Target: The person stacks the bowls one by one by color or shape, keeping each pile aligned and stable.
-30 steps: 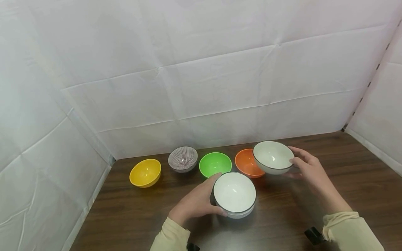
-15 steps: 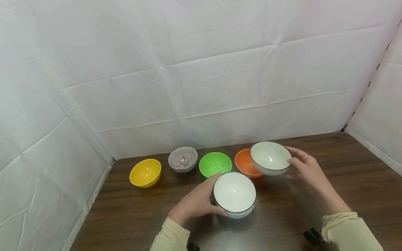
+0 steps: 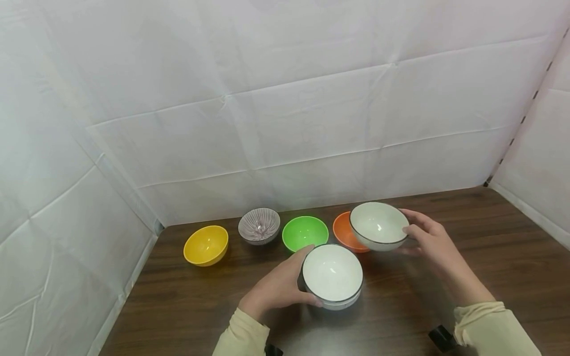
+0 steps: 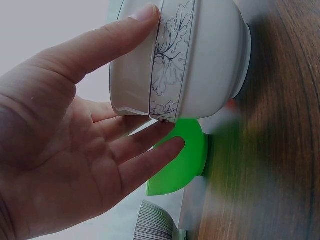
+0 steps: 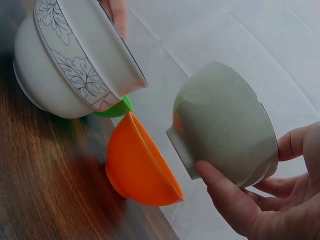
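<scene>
My left hand (image 3: 282,284) grips the left side of stacked white bowls (image 3: 333,272) with dark rims, near the front middle of the table. In the left wrist view a leaf-patterned band (image 4: 172,55) shows on the stack, with the thumb against its side and fingers beyond it. My right hand (image 3: 434,244) holds a pale grey-green bowl (image 3: 378,222) by its right side, thumb near the rim. This bowl is in the air, slightly tilted, and partly covers the orange bowl (image 3: 342,232) in the head view. Its plain outside (image 5: 225,125) shows in the right wrist view.
A yellow bowl (image 3: 206,246), a striped bowl (image 3: 260,226) and a green bowl (image 3: 305,233) stand in a row with the orange one along the back of the dark wooden table (image 3: 191,306). White sheeting (image 3: 285,123) rises behind the table and at both sides.
My right hand has moved a little to the left with the pale bowl, which covers more of the orange bowl. The left hand and the stack have stayed in place.
</scene>
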`<state>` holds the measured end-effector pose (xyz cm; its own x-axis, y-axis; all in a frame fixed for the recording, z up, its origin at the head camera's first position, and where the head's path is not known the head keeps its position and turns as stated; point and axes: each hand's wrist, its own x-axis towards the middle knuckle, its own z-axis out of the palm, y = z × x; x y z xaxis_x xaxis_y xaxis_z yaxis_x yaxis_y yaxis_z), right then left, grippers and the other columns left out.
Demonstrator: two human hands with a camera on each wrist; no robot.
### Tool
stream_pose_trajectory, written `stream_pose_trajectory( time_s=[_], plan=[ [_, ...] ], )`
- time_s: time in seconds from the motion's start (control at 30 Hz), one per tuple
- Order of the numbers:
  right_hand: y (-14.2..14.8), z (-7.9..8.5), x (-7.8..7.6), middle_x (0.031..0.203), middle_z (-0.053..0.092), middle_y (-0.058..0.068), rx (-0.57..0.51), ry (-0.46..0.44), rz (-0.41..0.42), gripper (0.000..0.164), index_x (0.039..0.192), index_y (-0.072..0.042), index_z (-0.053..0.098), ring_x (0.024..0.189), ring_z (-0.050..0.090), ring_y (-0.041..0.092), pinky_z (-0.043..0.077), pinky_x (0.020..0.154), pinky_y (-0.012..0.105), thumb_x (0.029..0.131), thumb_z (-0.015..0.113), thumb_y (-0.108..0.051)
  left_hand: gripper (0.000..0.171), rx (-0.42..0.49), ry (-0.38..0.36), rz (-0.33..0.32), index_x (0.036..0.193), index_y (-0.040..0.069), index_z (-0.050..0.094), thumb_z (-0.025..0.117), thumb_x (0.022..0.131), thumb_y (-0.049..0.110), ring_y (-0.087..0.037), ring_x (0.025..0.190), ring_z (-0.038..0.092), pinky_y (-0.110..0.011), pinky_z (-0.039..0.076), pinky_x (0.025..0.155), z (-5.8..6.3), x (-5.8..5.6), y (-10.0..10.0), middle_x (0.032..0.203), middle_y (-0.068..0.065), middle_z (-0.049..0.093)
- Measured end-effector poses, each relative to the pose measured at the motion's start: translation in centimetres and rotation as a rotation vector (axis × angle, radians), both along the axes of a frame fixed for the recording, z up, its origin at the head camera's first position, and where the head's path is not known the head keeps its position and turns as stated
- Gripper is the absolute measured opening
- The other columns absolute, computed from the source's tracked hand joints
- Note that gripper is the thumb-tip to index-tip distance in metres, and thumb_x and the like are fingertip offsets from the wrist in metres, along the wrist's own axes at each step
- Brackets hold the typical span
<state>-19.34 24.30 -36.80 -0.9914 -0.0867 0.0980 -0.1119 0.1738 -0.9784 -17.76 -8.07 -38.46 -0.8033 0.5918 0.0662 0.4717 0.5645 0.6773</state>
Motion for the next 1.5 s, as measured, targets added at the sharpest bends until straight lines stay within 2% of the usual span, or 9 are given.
stream_pose_trajectory(
  time_s=[0.27,0.6,0.83,0.93,1.2,1.5],
  plan=[
    [-0.6,0.4,0.2,0.144,0.024,0.033,-0.025,-0.004,0.02,0.05,0.146,0.008,0.025,0.091,0.058,0.001,0.062,0.073,0.032,0.1,0.037,-0.007,0.106,0.02,0.002,-0.015,0.148,0.006,0.028,0.088,0.063,0.028,-0.019,0.129,0.042,-0.046,0.037,0.111,-0.1,-0.1,0.0,0.146,-0.008,0.043],
    [-1.4,1.0,0.7,0.144,0.03,0.031,0.007,-0.004,0.035,0.049,0.146,0.005,0.028,0.093,0.058,0.002,0.062,0.073,0.033,0.1,0.039,-0.01,0.103,0.057,0.006,-0.045,0.146,0.008,0.031,0.087,0.064,0.033,-0.017,0.127,0.044,-0.045,0.038,0.111,0.0,-0.1,-0.1,0.143,-0.006,0.046],
    [-2.1,1.3,1.1,0.145,0.03,0.029,-0.01,-0.004,0.07,0.048,0.145,0.004,0.03,0.094,0.059,0.003,0.062,0.072,0.031,0.099,0.04,-0.008,0.096,0.019,-0.002,0.024,0.147,0.008,0.031,0.076,0.073,0.05,-0.017,0.125,0.045,-0.046,0.042,0.108,-0.1,0.1,-0.1,0.142,-0.006,0.047],
    [-2.3,1.5,1.3,0.144,0.03,0.029,-0.028,0.008,0.092,0.048,0.144,0.005,0.031,0.094,0.059,0.003,0.062,0.072,0.032,0.099,0.04,-0.007,0.094,-0.005,0.007,0.042,0.147,0.007,0.031,0.073,0.076,0.052,-0.018,0.126,0.044,-0.047,0.041,0.109,-0.1,0.1,0.0,0.144,-0.008,0.046],
    [-3.1,1.7,1.6,0.142,0.03,0.03,-0.06,0.019,0.154,0.047,0.144,0.008,0.029,0.092,0.063,0.009,0.062,0.072,0.032,0.099,0.038,-0.004,0.092,-0.011,0.031,0.047,0.146,0.004,0.03,0.071,0.078,0.051,-0.019,0.127,0.043,-0.046,0.041,0.109,0.1,0.2,0.1,0.145,-0.01,0.043],
    [-3.8,1.6,1.8,0.145,0.029,0.033,-0.059,0.011,0.173,0.049,0.144,0.008,0.029,0.093,0.063,0.008,0.062,0.071,0.032,0.098,0.039,-0.003,0.084,0.023,0.09,0.027,0.143,0.008,0.036,0.072,0.079,0.049,-0.016,0.124,0.044,-0.043,0.043,0.108,0.3,0.2,0.2,0.139,-0.006,0.047]
  ],
)
